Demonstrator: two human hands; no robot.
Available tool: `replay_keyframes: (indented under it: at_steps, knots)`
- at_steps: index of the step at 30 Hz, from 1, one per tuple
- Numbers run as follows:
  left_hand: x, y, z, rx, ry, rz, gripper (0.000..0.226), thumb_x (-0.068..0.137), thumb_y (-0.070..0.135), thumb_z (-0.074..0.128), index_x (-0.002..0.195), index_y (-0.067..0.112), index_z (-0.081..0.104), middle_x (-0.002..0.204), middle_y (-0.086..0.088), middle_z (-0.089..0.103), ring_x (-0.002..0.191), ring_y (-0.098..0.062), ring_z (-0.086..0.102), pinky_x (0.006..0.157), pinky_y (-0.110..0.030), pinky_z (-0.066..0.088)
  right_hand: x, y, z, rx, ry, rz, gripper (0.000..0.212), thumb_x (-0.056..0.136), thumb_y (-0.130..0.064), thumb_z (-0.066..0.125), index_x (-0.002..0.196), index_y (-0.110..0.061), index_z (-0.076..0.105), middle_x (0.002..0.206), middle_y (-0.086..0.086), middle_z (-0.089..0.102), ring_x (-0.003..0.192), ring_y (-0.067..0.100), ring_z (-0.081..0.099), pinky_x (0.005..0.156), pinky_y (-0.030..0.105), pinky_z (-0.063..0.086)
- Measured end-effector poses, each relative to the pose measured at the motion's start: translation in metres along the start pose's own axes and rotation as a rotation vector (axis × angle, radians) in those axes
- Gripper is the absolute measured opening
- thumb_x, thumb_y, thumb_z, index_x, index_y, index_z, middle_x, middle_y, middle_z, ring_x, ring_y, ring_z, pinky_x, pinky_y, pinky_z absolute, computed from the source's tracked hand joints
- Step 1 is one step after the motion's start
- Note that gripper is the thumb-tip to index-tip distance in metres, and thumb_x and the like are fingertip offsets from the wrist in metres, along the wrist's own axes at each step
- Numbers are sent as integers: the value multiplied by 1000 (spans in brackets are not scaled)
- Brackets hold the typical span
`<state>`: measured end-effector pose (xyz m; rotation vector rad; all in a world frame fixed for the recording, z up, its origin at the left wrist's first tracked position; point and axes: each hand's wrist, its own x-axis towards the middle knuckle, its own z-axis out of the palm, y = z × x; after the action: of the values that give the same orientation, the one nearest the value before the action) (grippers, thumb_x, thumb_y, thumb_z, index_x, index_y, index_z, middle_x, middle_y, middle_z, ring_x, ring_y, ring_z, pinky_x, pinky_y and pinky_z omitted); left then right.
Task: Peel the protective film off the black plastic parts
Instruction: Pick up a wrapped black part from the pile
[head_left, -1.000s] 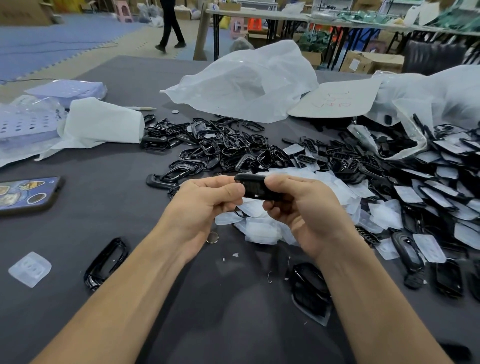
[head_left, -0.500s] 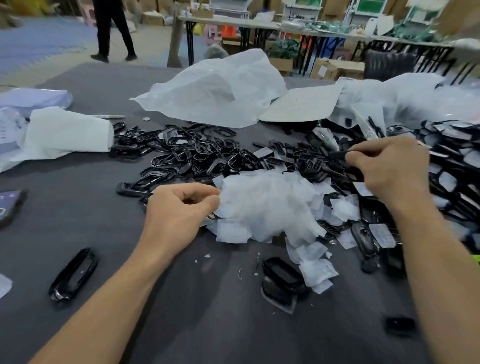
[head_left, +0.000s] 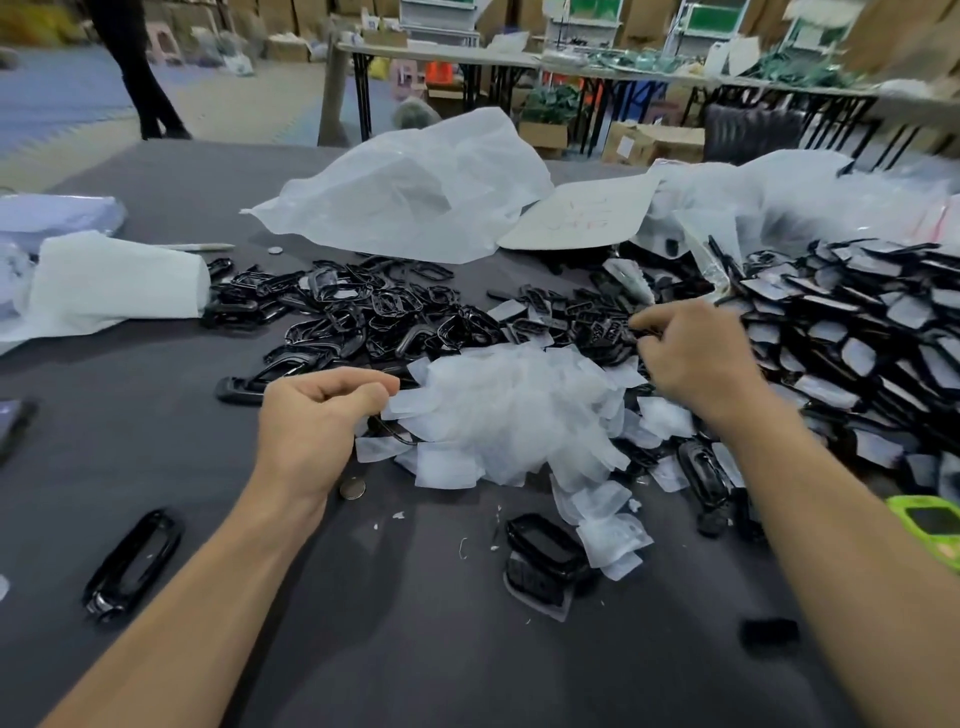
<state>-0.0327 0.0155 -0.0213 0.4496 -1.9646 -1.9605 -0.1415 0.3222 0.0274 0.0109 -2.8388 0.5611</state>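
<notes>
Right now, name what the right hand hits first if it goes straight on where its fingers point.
The heap of small black parts just beyond its fingers; the right hand looks nearly on it, though depth is unclear.

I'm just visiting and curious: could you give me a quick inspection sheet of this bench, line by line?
Surface: dark grey table, flecked with white scraps.
Job's things: heap of film-covered black parts at right; bare black frames mid-table; peeled film pile in the centre.
Clutter: white plastic bag, coin, green object.
Hands: left hand curled at the film pile's edge, right hand curled among black parts; neither grip is clear.
Cables: nothing seen.
Surroundings: further tables, cardboard boxes, a person's legs.
</notes>
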Motion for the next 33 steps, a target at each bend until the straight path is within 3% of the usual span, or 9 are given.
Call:
replay_keyframes:
  at_steps: [2,6,12,16,18,20,22,28,33]
  knots:
    - [0,-2,-2,11,-12,-5,16,67,24,73,78,25,84,74,0,77,77,-26,66,66,-41,53,7,-19,14,0,-113,0,38,94,-6,57,122,-24,75,91,9,74,64,18,56,82,36,57]
    - [0,-3,-4,31,-10,0,16,67,26,73,78,27,84,72,2,77,72,-22,65,59,-35,47,11,-29,35,-68,-94,48,32,91,-4,61,115,-19,77,110,15,75,103,37,68,93,44,56]
    - [2,-2,-2,112,0,64,18,77,16,75,76,33,83,71,5,77,64,-10,62,52,-25,53,6,-30,29,-36,103,97,13,92,-17,70,87,-23,80,82,6,76,85,32,70,93,44,53]
    - [0,-8,-1,240,25,161,27,82,16,73,77,42,82,70,8,76,54,-4,59,42,-11,45,-15,-50,17,275,173,79,14,93,-20,68,89,-25,81,69,-4,74,66,24,70,69,39,60]
    - [0,-11,-1,406,63,236,27,83,20,70,90,44,81,80,17,77,61,1,63,55,-4,43,-28,-69,23,507,87,59,16,93,-16,68,88,-26,80,67,-5,74,62,17,70,64,37,61]
    - [3,-13,-1,640,3,326,46,89,17,67,128,40,70,124,19,70,111,1,63,93,-3,37,-40,-89,37,702,-26,54,21,94,-11,68,87,-29,75,67,-4,74,55,6,65,61,31,59]
    - [6,-17,-1,776,-183,286,69,93,14,62,156,34,41,152,11,50,142,-11,43,110,-16,26,-52,-104,54,792,-82,43,21,95,-11,66,85,-28,73,66,-3,73,49,3,58,57,28,53]
    - [9,-21,0,791,-51,374,47,86,10,68,129,30,70,122,8,73,112,-16,62,94,-24,43,-67,-109,76,685,-16,-66,15,93,-21,68,80,-26,74,49,-15,58,41,4,45,46,16,34]
    - [9,-13,-6,588,46,306,56,85,-1,63,129,33,71,114,23,70,95,21,59,84,8,34,-73,-107,81,599,41,-90,16,95,-21,64,84,-28,74,50,-19,57,45,4,49,52,21,37]
